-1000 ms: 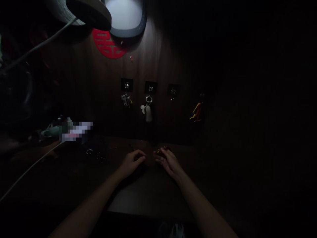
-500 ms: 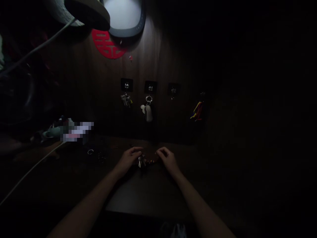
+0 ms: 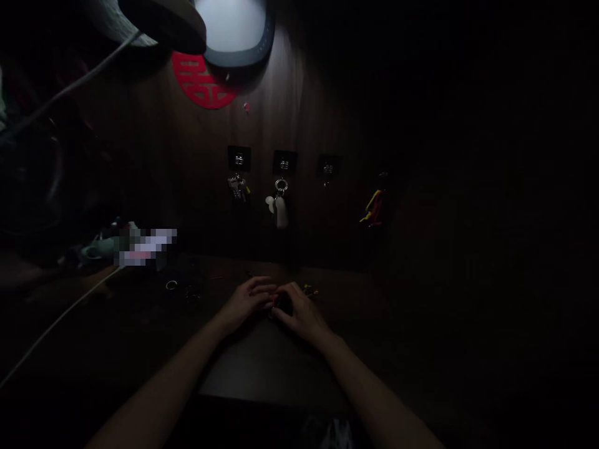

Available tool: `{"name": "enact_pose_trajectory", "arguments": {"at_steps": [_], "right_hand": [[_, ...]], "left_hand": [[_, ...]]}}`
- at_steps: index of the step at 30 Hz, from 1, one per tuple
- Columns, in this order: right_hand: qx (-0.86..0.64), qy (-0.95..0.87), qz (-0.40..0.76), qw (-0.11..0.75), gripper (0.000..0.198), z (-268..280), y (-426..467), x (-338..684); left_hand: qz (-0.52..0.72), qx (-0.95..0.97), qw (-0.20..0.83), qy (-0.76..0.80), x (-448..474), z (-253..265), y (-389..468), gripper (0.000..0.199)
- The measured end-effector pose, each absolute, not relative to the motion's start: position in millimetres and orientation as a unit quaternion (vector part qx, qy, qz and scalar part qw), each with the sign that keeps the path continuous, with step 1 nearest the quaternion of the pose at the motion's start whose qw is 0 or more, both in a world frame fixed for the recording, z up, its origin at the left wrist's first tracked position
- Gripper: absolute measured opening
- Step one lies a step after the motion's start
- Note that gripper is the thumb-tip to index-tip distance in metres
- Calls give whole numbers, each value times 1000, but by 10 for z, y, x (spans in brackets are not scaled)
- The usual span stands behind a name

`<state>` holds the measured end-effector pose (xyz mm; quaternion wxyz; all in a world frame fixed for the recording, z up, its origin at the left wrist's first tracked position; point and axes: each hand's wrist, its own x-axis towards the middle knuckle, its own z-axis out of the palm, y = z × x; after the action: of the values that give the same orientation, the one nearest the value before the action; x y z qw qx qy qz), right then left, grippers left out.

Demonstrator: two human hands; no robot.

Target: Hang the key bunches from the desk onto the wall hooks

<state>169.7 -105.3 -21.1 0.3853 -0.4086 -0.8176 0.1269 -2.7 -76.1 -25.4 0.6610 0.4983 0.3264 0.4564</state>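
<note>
In the dim light my left hand (image 3: 248, 304) rests low over the desk with its fingers curled in. My right hand (image 3: 302, 312) meets it, thumb and forefinger bent round toward the left fingertips. Both sets of fingertips close on a small red part of a keychain (image 3: 274, 299). The keys are mostly hidden by the fingers; only a faint glint shows beneath. Just beyond the right knuckles lies a small thing with yellow bead-like ends (image 3: 311, 290); whether it joins the keychain I cannot tell.
Keys (image 3: 238, 187) and a keychain with pale fobs (image 3: 281, 212) hang from wall hooks; a coloured tassel (image 3: 373, 207) hangs farther right. A metal ring (image 3: 171, 285) lies on the desk at left, near a white cable (image 3: 70, 321). A lamp (image 3: 238, 37) shines above.
My right hand has moved left to meet my left hand. The keys that showed beside my left thumb are now mostly covered, and the yellow-ended thing shows beyond my right hand.
</note>
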Motion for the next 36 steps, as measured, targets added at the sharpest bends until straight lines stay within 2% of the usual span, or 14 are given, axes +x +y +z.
{"name": "enact_pose_trajectory", "arguments": {"at_steps": [2,5,8,11,13,17,20,24,30,33,36], "right_hand": [[-410,-812,120,398,29,-207,-1047,1705],[-427,-800,101,408,44,-234,-1024,1717],[-439,-818,94,361,51,-289,-1002,1720],[-439,-842,98,298,40,-315,-993,1721],[-443,-842,104,291,31,-301,-989,1729],[-443,-800,138,381,34,-237,-976,1759],[-448,-758,151,449,31,-198,-972,1773],[-467,-723,151,487,33,-178,-973,1784],[-482,-682,177,521,37,-161,-934,1820],[-505,-641,250,521,31,-136,-884,1905],[-489,-602,389,498,31,-89,-858,2057]], "left_hand": [[458,504,663,312,-29,-261,-754,43],[454,513,667,293,-32,-254,-762,44],[439,520,677,279,-31,-236,-791,44],[424,523,691,264,-27,-234,-805,44],[426,520,693,259,-22,-240,-794,44],[468,510,665,281,-11,-231,-765,42],[453,540,639,308,-12,-200,-785,39],[368,606,637,303,-14,-158,-857,33],[319,653,608,320,-23,-118,-915,39],[332,657,582,346,-31,-148,-883,30],[382,621,583,358,-22,-194,-832,24]]}}
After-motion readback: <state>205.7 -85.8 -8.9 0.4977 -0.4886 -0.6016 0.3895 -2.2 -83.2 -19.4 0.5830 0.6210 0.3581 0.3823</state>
